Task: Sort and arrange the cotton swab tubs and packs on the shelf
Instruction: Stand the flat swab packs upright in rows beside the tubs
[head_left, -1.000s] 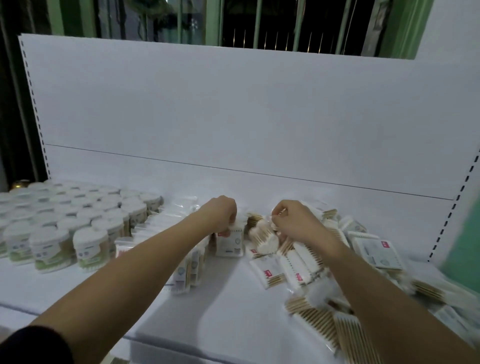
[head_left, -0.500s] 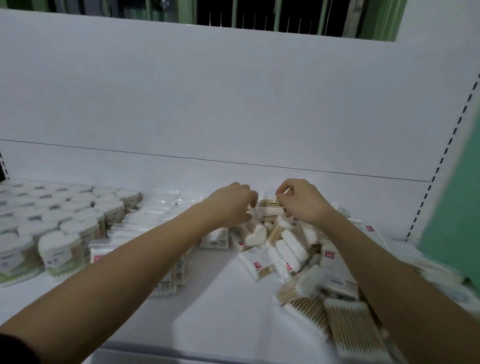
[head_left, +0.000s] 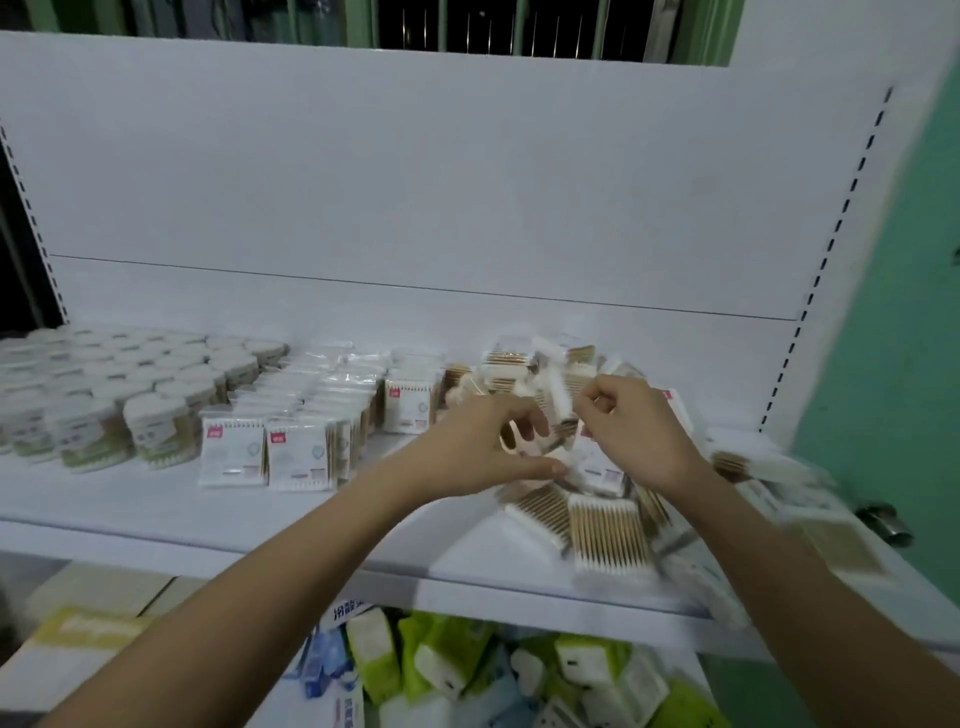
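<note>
- The right hand (head_left: 631, 431) pinches a small pack (head_left: 558, 402) and has lifted it off the loose pile (head_left: 597, 514) since a moment ago.
- The left hand (head_left: 485, 447), curled beside it, has come across from the standing packs (head_left: 291, 452); whether it grips anything, I cannot tell.
- Tubs (head_left: 119, 395) stand far left on the shelf (head_left: 311, 525); the pile on the right remains to be sorted.
</note>
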